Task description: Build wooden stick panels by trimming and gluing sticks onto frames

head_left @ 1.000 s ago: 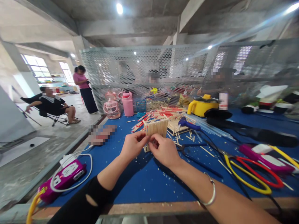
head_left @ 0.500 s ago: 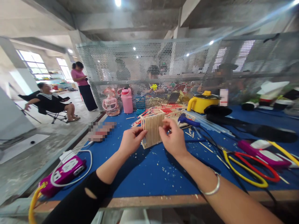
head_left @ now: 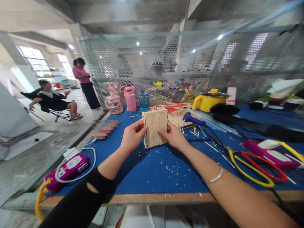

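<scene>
A small box-like piece built of pale wooden sticks is held upright above the blue table mat. My left hand pinches its left edge between thumb and fingers. On the opposite edge my right hand grips it, thumb across the front and fingers behind. Just behind to the right lies another stick-built frame, with a blue glue gun beside it. Loose red-tipped matchsticks are heaped at the back.
Scissors with red and yellow handles and a purple power strip lie to the right. Another purple power strip sits at left. A yellow pot, pink bottles and a perforated screen stand at the back. Two people are beyond the table at left.
My right hand has closed onto the right edge of the stick piece, where its fingers were apart before. The piece has turned to face me more squarely.
</scene>
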### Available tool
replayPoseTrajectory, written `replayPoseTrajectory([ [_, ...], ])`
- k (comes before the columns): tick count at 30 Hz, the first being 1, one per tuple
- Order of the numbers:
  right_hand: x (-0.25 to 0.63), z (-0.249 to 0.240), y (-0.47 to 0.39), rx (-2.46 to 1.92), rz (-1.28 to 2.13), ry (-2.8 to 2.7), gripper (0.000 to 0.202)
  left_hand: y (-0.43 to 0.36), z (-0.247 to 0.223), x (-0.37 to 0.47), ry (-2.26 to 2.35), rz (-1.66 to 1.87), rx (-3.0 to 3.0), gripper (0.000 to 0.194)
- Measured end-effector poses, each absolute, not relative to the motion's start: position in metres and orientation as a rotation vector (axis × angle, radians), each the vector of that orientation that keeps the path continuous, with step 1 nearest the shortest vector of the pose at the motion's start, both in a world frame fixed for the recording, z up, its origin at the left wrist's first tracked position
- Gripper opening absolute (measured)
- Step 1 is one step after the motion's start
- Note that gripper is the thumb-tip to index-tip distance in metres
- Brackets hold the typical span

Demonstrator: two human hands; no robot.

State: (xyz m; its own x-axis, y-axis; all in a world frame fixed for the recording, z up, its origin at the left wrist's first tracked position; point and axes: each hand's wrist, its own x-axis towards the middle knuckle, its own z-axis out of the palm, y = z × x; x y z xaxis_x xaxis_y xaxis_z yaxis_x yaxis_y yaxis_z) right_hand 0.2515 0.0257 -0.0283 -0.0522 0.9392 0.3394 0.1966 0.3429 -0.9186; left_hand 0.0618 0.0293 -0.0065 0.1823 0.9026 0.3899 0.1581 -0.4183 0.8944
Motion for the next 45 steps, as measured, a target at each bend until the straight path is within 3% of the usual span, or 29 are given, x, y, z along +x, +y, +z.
replayPoseTrajectory([
  [16, 0.2528, -0.0305, 0.0255, -1.066, 0.882, -1.513, 0.032, 0.0275, -0.0061, 0.0635, 0.989, 1.306, 1.627, 0.035],
  [36, 0.2528, -0.0302, 0.0206, -1.077, 0.833, -1.502, 0.035, 0.0247, -0.0053, 0.0604, 1.017, 1.229, 1.62, 0.023],
  [45, 0.2539, -0.028, 0.0176, -1.109, 0.812, -1.524, 0.038, 0.0292, -0.0067, 0.0579, 1.005, 1.205, 1.576, 0.03],
])
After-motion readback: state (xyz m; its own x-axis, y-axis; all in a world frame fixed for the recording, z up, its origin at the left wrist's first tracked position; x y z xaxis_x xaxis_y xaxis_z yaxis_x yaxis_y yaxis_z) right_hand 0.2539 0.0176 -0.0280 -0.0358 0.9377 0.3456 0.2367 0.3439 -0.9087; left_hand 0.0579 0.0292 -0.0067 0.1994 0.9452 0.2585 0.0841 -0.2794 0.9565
